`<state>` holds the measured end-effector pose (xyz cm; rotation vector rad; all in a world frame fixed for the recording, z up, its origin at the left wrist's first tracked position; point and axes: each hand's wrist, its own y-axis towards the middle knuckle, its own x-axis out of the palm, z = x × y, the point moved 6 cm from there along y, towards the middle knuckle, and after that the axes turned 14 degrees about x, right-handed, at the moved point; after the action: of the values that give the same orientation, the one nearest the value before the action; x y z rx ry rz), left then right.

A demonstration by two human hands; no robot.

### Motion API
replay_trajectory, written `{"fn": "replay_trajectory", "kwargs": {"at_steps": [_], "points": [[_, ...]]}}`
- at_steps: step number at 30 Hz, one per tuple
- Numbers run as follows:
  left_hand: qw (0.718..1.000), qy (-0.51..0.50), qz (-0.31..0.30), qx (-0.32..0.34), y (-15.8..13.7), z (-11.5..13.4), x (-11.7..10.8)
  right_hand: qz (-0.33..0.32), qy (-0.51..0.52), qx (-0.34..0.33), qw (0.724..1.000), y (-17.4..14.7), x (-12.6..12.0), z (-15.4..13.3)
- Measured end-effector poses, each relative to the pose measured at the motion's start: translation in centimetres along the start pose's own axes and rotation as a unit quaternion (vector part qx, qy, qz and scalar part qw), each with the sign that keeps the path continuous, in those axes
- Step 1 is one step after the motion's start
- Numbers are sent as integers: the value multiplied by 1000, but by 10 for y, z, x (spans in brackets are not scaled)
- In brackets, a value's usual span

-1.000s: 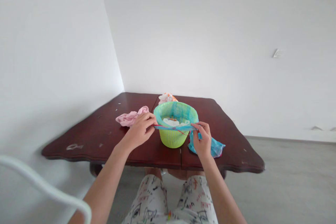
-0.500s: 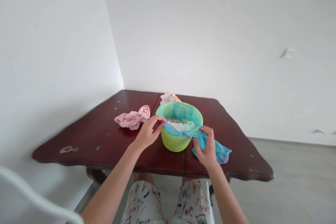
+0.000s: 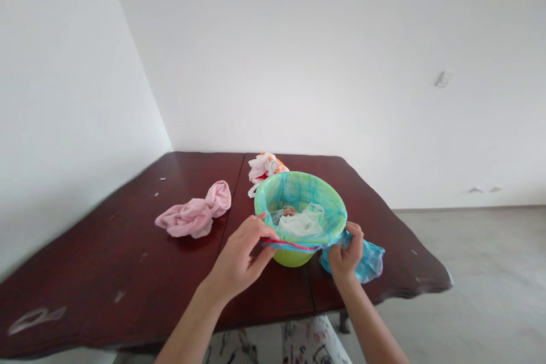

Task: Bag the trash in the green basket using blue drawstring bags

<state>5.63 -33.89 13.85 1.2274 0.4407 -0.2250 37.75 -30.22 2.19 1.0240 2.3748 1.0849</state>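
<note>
Down they've come, your left hand (image 3: 243, 259) and right hand (image 3: 346, 251), pinching the blue liner (image 3: 298, 187) at lower centre, presumably keeping it taut over the green basket (image 3: 293, 259).

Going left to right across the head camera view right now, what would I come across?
Pink cloth, left hand, basket, right hand, wall switch.

Cloth (image 3: 193, 218) and bag (image 3: 266, 165) on table (image 3: 128, 278)

The cloth is pink and crumpled, at the left. The bag, white and orange, lies farther back. A switch (image 3: 443, 79) is on the wall (image 3: 298, 68). The floor (image 3: 443, 244) is grey.
</note>
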Motion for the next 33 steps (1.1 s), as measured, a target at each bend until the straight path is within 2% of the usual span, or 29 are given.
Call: {"fn": "replay_trajectory", "kwargs": {"at_steps": [4, 7, 11, 14, 16, 20, 23, 28, 33], "points": [[996, 52, -68, 17, 11, -4, -6, -59, -38, -39, 997, 18, -3, 16], [992, 99, -82, 12, 18, -9, -13, -73, -80, -40, 993, 30, 0, 19], [985, 150, -77, -17, 22, -20, -25, -44, -86, 24, 995, 46, 10, 23], [987, 135, -81, -42, 21, -34, -31, -81, -39, 110, 990, 60, 27, 31], [991, 91, -77, -56, 18, -44, -33, -129, 27, 180, 975, 67, 41, 38], [998, 48, -21, -42, 14, -57, -35, -216, 160, 306, 913, 75, 63, 44], [995, 86, 32, -49, 13, -61, -34, -234, 203, 323, 894, 80, 67, 42], [986, 101, 48, -126, 13, -75, -22, -268, 213, 387, 856, 78, 77, 51], [971, 94, 78, -206, 16, -96, -22, -259, 223, 402, 849, 78, 91, 63]]}}
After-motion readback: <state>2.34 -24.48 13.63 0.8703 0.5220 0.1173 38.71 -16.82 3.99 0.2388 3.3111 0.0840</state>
